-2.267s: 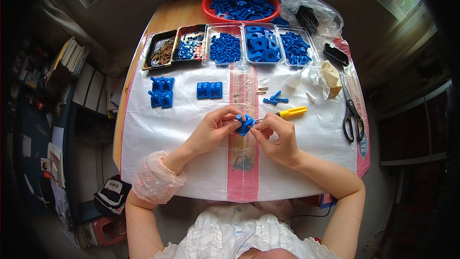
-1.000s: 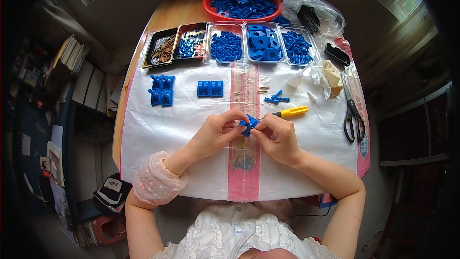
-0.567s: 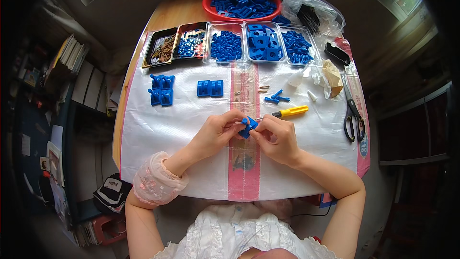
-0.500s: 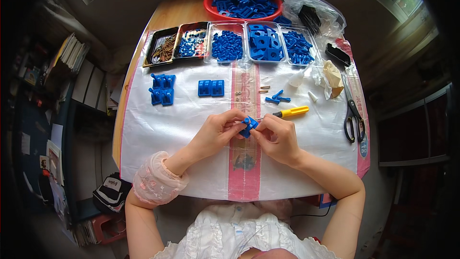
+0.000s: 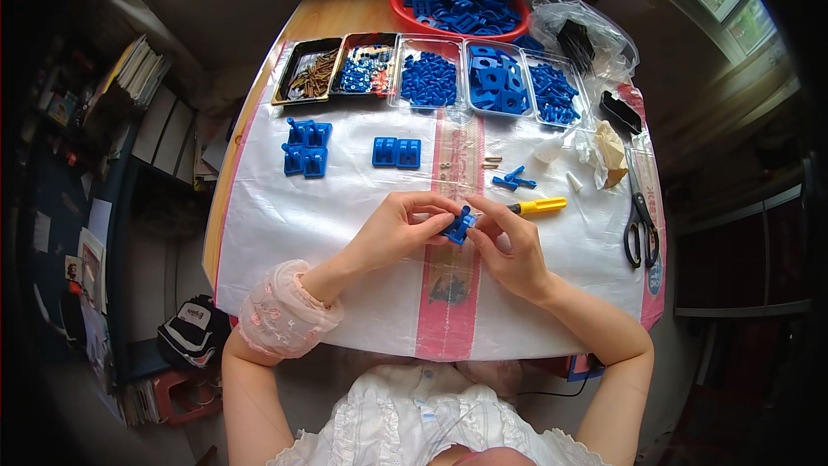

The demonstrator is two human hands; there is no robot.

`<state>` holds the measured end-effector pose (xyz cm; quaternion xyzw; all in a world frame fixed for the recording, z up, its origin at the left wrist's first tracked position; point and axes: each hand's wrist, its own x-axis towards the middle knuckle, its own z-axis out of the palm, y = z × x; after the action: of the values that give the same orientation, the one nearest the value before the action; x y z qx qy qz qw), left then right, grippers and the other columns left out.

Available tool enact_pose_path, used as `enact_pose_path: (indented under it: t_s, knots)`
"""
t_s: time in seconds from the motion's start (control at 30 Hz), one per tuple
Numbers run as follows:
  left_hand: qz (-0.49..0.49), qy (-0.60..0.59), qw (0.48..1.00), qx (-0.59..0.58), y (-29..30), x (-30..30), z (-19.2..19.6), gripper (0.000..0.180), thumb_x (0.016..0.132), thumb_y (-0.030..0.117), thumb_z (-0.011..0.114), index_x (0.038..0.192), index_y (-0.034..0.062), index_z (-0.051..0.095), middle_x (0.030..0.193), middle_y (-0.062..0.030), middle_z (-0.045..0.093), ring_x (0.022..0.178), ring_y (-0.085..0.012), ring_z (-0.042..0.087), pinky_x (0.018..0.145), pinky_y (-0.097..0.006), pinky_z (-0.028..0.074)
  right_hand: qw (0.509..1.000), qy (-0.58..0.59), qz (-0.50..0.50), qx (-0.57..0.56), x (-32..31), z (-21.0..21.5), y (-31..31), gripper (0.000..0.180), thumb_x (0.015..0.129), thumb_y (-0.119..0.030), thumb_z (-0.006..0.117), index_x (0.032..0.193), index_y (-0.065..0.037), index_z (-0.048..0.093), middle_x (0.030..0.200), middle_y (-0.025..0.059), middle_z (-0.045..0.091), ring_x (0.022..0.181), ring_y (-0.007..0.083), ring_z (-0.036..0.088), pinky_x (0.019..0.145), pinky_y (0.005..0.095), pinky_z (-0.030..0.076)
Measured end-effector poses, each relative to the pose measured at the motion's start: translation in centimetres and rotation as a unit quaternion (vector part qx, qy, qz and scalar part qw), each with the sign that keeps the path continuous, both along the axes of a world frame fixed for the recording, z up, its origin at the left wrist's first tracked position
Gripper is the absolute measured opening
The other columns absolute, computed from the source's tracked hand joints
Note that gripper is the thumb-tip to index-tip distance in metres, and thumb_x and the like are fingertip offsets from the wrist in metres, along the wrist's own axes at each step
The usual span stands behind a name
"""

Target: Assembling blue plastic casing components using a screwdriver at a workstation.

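Observation:
My left hand (image 5: 412,226) pinches a small blue plastic bracket (image 5: 460,225) between thumb and fingers, above the white sheet. A round-ended lever sticks up from the bracket. From the other side my right hand (image 5: 511,250) has its curled index finger and thumb at the same bracket, gripping its edge. Just beyond the right hand lies a yellow-handled screwdriver (image 5: 542,205), its shaft hidden behind the fingers. Past the hands are a few loose blue levers (image 5: 515,179), brass-coloured pins (image 5: 492,162) and tiny nuts (image 5: 445,166).
Blue brackets with levers (image 5: 307,148) stand at left, and bare blue brackets (image 5: 397,153) nearer the middle. Trays of screws (image 5: 314,75), metal nuts (image 5: 366,66) and blue parts (image 5: 429,79) line the back, before a red basin (image 5: 398,13). Black scissors (image 5: 640,233) lie at right.
The bracket has been turned in my hands, so its lever now points up. My right fingers have spread a little. The whole view has shifted slightly.

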<state>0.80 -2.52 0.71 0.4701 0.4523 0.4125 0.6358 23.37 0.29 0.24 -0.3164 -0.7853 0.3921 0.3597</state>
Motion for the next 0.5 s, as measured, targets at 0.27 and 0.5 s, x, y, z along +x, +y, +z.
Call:
enact_pose_path:
  t_s: [0.27,0.5]
  knots:
    - [-0.006,-0.012,1.0,-0.008,0.02,0.17,0.1,0.022,0.102,0.009,0.064,0.119,-0.0016,0.072,0.106,-0.0087,0.074,0.095,-0.013,0.071,0.082,-0.026,0.063,0.999,-0.003,0.008,0.04,-0.12,0.1,0.07,0.049,0.085,0.011,0.071,0.132,-0.005,0.065,0.095,0.0109,0.071,0.074,0.019,0.07,0.066,0.0298,0.057]
    - [-0.015,0.002,1.0,-0.011,0.05,-0.1,-0.1,0.021,0.1,0.007,0.065,0.117,-0.0028,0.072,0.106,-0.0099,0.074,0.092,-0.0163,0.074,0.082,-0.027,0.063,0.999,0.001,0.015,0.028,-0.17,-0.04,-0.04,0.048,0.083,0.011,0.071,0.129,-0.003,0.067,0.096,0.0138,0.074,0.076,0.022,0.072,0.067,0.0313,0.057]
